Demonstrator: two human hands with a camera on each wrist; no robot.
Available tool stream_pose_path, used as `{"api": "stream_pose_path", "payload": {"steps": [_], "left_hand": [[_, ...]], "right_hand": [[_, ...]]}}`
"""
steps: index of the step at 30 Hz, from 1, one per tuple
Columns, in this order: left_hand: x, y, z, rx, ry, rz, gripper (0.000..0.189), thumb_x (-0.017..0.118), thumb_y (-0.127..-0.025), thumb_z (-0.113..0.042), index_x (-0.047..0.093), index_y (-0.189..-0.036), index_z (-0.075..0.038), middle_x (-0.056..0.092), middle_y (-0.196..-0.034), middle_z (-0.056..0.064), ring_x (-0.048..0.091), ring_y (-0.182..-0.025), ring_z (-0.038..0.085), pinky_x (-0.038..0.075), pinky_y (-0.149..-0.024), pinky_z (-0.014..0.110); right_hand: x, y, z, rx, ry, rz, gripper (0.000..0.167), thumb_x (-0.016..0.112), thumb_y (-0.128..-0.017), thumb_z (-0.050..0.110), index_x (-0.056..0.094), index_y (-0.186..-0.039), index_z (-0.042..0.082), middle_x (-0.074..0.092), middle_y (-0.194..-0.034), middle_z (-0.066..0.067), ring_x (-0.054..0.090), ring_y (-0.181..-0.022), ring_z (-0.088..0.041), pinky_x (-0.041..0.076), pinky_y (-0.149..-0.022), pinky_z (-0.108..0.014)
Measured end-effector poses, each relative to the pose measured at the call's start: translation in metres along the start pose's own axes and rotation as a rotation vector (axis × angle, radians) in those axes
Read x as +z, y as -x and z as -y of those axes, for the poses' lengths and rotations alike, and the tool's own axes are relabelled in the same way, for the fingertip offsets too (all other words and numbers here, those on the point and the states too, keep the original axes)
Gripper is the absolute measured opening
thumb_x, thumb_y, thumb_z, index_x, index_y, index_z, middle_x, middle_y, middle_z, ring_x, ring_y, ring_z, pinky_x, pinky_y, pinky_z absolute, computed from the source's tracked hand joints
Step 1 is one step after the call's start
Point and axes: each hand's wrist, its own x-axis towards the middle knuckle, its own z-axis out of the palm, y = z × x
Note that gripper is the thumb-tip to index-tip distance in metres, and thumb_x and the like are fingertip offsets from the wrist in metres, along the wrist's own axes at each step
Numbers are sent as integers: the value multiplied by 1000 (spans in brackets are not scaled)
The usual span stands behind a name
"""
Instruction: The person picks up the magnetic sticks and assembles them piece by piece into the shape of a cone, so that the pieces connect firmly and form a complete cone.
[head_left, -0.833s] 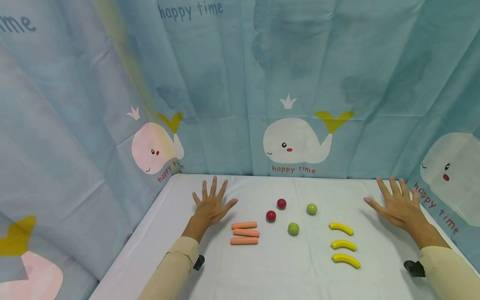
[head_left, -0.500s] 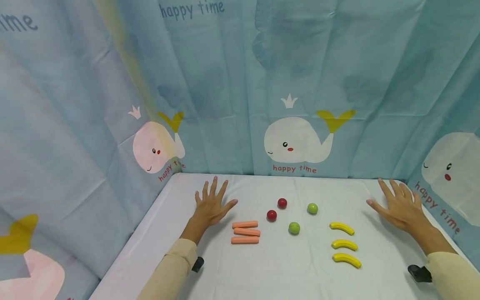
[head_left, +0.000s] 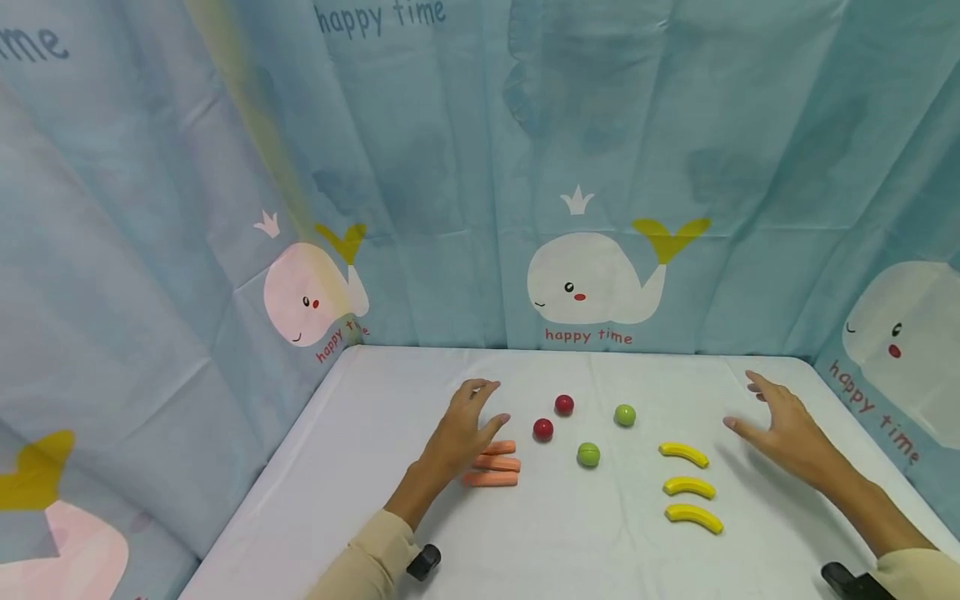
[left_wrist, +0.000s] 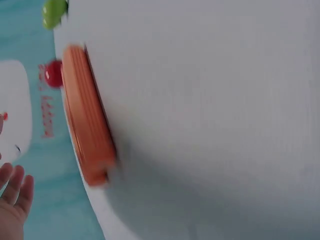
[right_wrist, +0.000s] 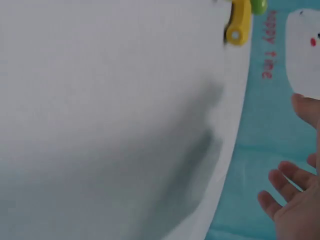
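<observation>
My left hand [head_left: 459,432] hovers above the table just beside three ridged orange sticks [head_left: 493,479], its fingers loosely bent and holding nothing. It covers the left ends of the sticks in the head view. In the left wrist view the orange sticks [left_wrist: 90,117] look close and blurred, with a red ball [left_wrist: 53,74] behind them. My right hand [head_left: 791,433] is over the right side, thumb apart from the fingers and nothing in it. Nearest to it are three yellow toy bananas [head_left: 684,454], lying in a column. One banana end [right_wrist: 239,25] shows in the right wrist view.
Two small red balls [head_left: 564,405] and two green ones [head_left: 625,415] lie mid-table between the sticks and the bananas. The white table [head_left: 585,550] is bordered at the back and sides by a blue curtain [head_left: 450,283] with whale prints.
My left hand has moved right toward the orange sticks, and its spread fingers have drawn together and bent. The right hand has turned, with its fingers no longer splayed. The objects stay put.
</observation>
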Motion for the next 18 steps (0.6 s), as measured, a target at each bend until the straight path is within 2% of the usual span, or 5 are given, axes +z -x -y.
{"api": "stream_pose_path", "payload": {"steps": [3,6,11,14,18], "left_hand": [[10,3,-19,22,66,8,56,78,-100,-25,59,-149,-9,57,-142,8,62,-126,23,55,-106,36],[19,7,-38,32,115,29,53,79,-98,-23,62,-146,-8,58,-140,7,66,-116,21,58,-99,31],[31,11,-61,29,182,82,51,79,-98,-25,65,-143,-8,60,-137,6,63,-118,21,57,-98,28],[39,11,-69,-8,246,133,49,78,-99,-26,65,-143,-10,62,-134,3,63,-121,22,56,-97,28],[50,8,-77,-68,357,202,48,77,-100,-27,66,-144,-13,62,-137,0,64,-122,26,57,-95,27]], "right_hand": [[0,9,14,-4,-47,27,87,79,-97,34,34,-157,-9,54,-135,-35,55,-119,-54,49,-92,-71],[-1,17,26,-1,-79,73,81,80,-96,34,42,-153,-8,60,-131,-29,63,-113,-45,59,-86,-52],[2,30,43,-5,-118,139,69,83,-94,35,56,-145,-2,68,-124,-17,66,-101,-15,57,-76,-24],[4,37,49,-23,-144,163,59,85,-92,33,63,-138,2,71,-119,-10,62,-94,-1,57,-76,-22],[6,46,56,-25,-199,218,47,86,-90,30,70,-127,7,69,-109,-3,61,-88,3,56,-73,-24]]}}
